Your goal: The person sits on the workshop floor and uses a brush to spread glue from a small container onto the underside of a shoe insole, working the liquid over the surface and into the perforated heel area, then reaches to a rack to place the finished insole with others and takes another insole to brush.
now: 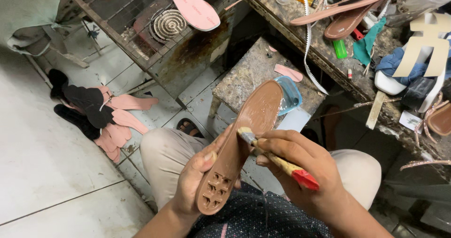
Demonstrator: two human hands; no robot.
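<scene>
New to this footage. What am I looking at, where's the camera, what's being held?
There is no machine: a seated person works with bare hands, filmed by one camera on their head looking down. The left hand grips a brown shoe sole, its upper face glossy and wet. The right hand holds a brush with a red handle end, bristles on the sole. Beyond the knees stands a stained stool with a blue container. Pink and black insole cutouts lie on the tiled floor; a cluttered bench stands at the right.
</scene>
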